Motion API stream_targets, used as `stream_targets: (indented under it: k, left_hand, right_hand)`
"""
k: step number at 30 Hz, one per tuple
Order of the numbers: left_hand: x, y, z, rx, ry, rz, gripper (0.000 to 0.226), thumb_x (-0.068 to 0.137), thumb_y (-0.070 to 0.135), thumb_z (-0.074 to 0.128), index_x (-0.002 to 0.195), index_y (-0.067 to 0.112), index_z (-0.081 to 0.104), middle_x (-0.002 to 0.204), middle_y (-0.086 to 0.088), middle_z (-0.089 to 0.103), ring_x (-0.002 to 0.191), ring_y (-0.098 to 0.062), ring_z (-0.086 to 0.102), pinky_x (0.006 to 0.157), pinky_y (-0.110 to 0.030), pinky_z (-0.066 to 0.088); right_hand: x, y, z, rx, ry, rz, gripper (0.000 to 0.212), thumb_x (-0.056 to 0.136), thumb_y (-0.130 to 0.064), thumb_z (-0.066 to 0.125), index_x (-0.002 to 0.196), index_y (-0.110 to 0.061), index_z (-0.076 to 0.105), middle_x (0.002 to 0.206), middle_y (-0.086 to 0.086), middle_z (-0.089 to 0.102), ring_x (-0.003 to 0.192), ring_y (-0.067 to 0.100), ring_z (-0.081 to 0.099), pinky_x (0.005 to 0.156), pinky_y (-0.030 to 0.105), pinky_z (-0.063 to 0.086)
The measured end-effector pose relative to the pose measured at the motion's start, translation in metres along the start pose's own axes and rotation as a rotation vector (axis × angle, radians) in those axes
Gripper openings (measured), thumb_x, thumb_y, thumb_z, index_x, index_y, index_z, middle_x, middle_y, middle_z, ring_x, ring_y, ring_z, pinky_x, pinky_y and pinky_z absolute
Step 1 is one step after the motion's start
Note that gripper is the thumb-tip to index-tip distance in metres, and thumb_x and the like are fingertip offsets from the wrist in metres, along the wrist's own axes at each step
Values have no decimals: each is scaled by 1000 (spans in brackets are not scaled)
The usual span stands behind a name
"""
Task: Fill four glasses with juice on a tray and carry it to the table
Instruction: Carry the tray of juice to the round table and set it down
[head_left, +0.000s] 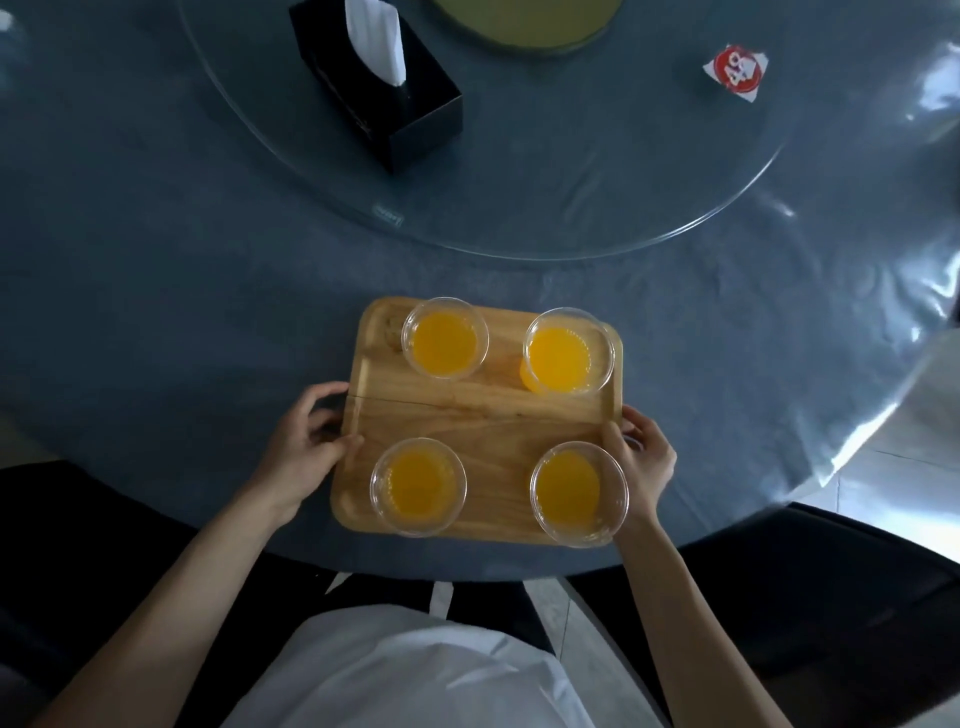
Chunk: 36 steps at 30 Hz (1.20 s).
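We look down on a wooden tray (483, 410) at the near edge of the round counter (156, 291), four glasses (445, 338) of orange juice at its corners. Our left hand (304, 447) and right hand (644, 457) curl their fingers (332, 389) around its side edges. It looks stiff but top-heavy and spillable; we judge the side edges the safest hold.

We cannot read the red sticker (737, 71); the yellow disc (527, 21) is cut off at the top edge; the right hand (641, 457) hides behind a glass (578, 493).
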<state>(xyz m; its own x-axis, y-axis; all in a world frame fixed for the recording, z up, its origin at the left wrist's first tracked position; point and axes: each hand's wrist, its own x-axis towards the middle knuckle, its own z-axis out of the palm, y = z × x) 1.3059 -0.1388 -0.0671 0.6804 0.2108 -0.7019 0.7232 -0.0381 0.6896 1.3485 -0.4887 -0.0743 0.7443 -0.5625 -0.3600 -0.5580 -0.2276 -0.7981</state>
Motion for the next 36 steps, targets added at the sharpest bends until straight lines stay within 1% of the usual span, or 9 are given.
stream_targets:
  k: [6,9,13,16,19,26,30,33,36]
  left_hand:
    - [3,-2,3,-22,7,-9,63,90,-8,74,137,29,56,115,-3,74,108,-19,69,84,-37,57]
    - [3,2,6,-22,29,-6,63,90,-10,73,134,31,57,112,1,74,106,-15,69,81,-34,56]
    - [-1,3,11,-51,85,-11,64,90,-13,71,133,32,58,106,1,74,103,-14,70,86,-42,59]
    - [-3,3,14,-44,118,4,65,90,-13,72,138,30,60,113,-5,73,106,-20,70,89,-43,58]
    - [-3,4,15,-39,155,17,67,90,-14,72,145,22,61,122,-10,70,112,-25,67,90,-42,57]
    - [-5,4,16,-22,191,2,69,90,-13,72,144,28,63,105,-2,72,95,-15,69,93,-45,60]
    - [-3,2,16,-6,217,-5,69,87,-13,75,143,27,64,109,-4,72,101,-22,69,93,-41,59]
    - [-2,-1,18,1,224,-8,69,86,-14,76,142,24,65,109,-4,73,99,-18,68,97,-42,58]
    - [-1,-2,18,13,239,0,68,85,-12,78,142,23,66,110,-2,73,102,-19,68,95,-37,56]
  right_hand:
    - [6,0,3,-36,1,0,20,92,-18,70,111,-11,74,95,2,73,85,14,70,61,5,52]
    - [7,-4,2,-55,-20,25,14,92,-22,70,106,-18,72,94,-1,73,84,12,69,63,12,52]
    - [9,-11,1,-116,-23,67,14,94,-30,70,106,-23,72,94,-2,73,82,7,67,64,17,49]
    - [6,-12,-2,-121,-43,53,7,97,-30,67,101,-29,73,85,-11,70,80,6,67,70,25,56]
    - [3,-11,-3,-118,-52,69,14,98,-24,66,104,-28,77,79,-21,68,78,8,70,75,33,61]
    - [1,-5,1,-109,-41,156,21,100,-21,63,112,-23,80,88,-10,77,83,17,74,84,46,64]
    - [3,-4,3,-119,-37,171,22,100,-20,63,116,-21,78,87,-13,72,85,17,73,88,47,62]
    - [6,-1,3,-120,-33,200,23,99,-20,65,119,-20,76,86,-14,69,84,16,71,89,48,62]
    - [6,0,2,-137,-23,199,24,98,-23,68,120,-21,76,100,-8,76,85,16,71,87,47,62]
